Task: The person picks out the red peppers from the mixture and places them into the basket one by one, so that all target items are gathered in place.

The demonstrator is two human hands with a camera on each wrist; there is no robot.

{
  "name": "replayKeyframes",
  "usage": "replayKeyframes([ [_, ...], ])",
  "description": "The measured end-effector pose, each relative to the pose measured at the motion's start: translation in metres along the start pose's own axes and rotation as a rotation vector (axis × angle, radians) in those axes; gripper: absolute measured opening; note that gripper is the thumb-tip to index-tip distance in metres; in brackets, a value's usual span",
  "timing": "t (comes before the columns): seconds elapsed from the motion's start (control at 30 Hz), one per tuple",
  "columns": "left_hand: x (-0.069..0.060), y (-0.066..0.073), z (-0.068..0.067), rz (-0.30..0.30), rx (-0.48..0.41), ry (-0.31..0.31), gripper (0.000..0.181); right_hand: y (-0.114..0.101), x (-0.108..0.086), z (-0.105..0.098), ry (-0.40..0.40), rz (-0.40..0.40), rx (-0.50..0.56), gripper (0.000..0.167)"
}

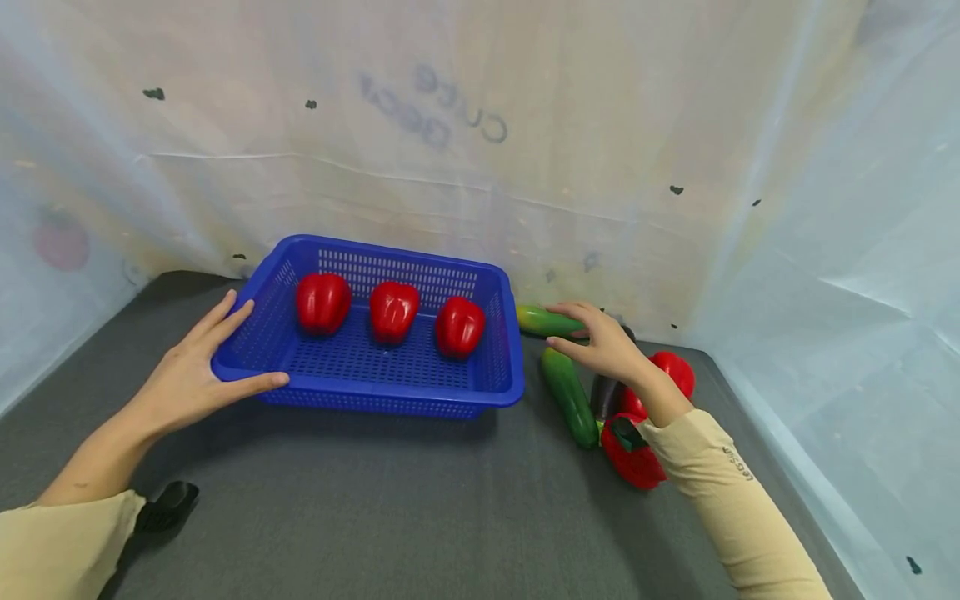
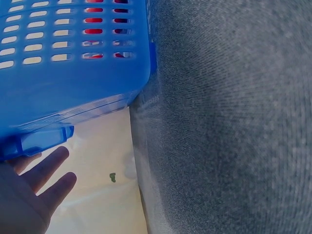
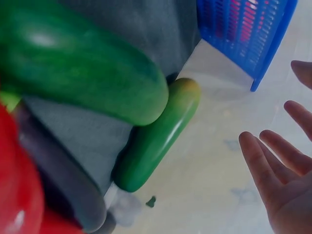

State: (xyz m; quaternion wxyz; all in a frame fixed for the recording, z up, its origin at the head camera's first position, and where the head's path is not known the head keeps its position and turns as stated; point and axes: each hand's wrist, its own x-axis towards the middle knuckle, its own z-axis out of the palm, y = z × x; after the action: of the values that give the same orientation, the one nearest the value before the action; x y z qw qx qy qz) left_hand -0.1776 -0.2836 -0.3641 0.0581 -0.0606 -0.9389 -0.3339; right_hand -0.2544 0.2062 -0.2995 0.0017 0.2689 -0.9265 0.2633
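Observation:
A blue perforated basket [image 1: 375, 392] holds three red bell peppers, at left [image 1: 323, 304], middle [image 1: 393, 312] and right [image 1: 460, 327]. My left hand [image 1: 183, 383] is spread at the basket's left end, its thumb by the front rim; whether it touches is unclear. On the right, my right hand [image 1: 607, 348] hovers with parted fingers over the vegetables, holding nothing. Under and beside it lie a green cucumber [image 1: 567, 398], another cucumber [image 3: 158, 136] at the back, and a dark eggplant [image 3: 63, 170]. Red bell peppers [image 1: 633, 458] lie below the right forearm, partly hidden.
The dark grey table [image 1: 390, 500] runs up to pale plastic sheeting [image 1: 600, 125] at the back and sides. A black strap [image 1: 168, 504] hangs from the left sleeve. The basket's right end stands close to the cucumbers.

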Motion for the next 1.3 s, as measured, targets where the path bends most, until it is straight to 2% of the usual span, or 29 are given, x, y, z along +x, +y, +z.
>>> replayKeyframes([
  [0.43, 0.001, -0.003, -0.001, 0.014, -0.01, 0.002, 0.106, 0.024, -0.028, -0.012, 0.017, 0.064, -0.072, 0.053],
  [0.93, 0.0, -0.003, 0.0, 0.023, -0.004, 0.01, 0.106, 0.039, -0.057, -0.023, -0.005, 0.141, -0.084, 0.051],
  [1.3, 0.0, -0.002, 0.0, 0.024, -0.001, 0.011, 0.106, 0.052, -0.075, -0.025, -0.003, 0.172, -0.183, 0.052],
])
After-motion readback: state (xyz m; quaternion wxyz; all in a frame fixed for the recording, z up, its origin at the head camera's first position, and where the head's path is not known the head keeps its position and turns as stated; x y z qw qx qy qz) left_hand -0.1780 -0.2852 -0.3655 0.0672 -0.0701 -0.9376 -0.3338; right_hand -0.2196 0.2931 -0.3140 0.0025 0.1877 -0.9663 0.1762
